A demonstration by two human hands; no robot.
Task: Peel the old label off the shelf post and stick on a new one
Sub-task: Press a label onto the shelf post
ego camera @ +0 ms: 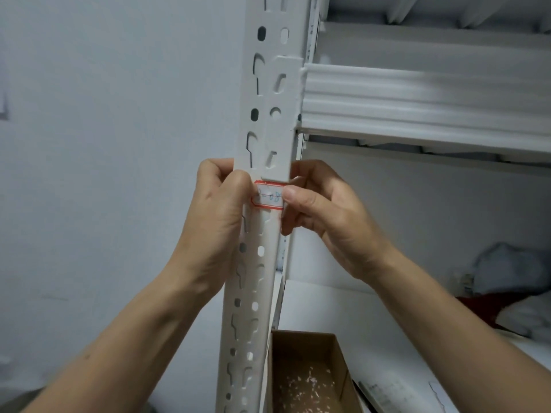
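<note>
Right thumb tip presses the right end of the label (268,194); the other right fingers (287,225) curl narrow behind the post edge, pinching post and label together. Left fingers (235,181) sit bunched at the label's left end, thumb and forefinger close together; cannot tell if they pinch a lifted corner or just press it flat.

Left hand (219,222) wraps the post's left face, right hand (325,216) braces from the shelf side. The label sits across the front of the white slotted shelf post (269,138), just below the shelf beam (417,93) joint, partly over a slot.

Whether this is the old label coming off or the new one going on cannot be told.

Risks, as judgement:
- Paper tears if peeled fast or at a steep angle, leaving scraps and glue.
- Label lies over a slot, so unsupported paper may crease or bubble.
- If being stuck, uneven thumb pressure may set it crooked.
- Sharp slot edges may nick a fingertip.

Writing: red-bordered white label, blue handwriting, roughly "-08"; the rest is covered by fingers.

Cardboard box (307,374) with pale paper scraps sits on the lower shelf (328,308).
</note>
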